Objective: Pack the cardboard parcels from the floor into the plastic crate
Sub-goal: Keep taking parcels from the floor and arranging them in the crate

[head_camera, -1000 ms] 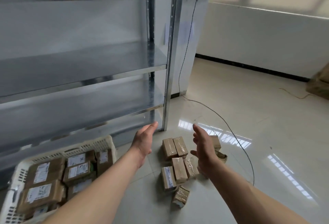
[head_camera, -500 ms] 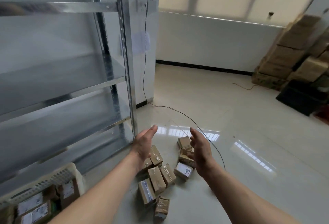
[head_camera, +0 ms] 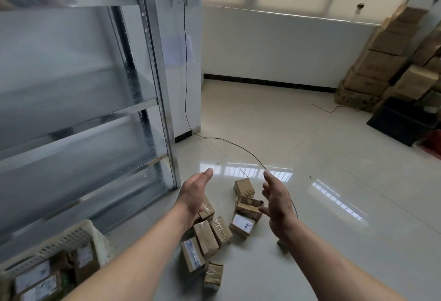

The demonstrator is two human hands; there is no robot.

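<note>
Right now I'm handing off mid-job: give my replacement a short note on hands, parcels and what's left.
Left hand: open, empty, above the floor pile.
Right hand: open, empty, fingers relaxed, palm facing the left.
Loose parcels: a cluster of small taped boxes on the floor between the hands, beside the metal shelving.
Plastic crate: lower left, already holding several labelled parcels.
Left to do: pick up the floor parcels and pack them into the crate.

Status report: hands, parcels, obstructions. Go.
Left hand and right hand open, empty, above the cardboard parcels on the floor. Plastic crate at left, partly loaded. Black cable trails past the pile.
</note>
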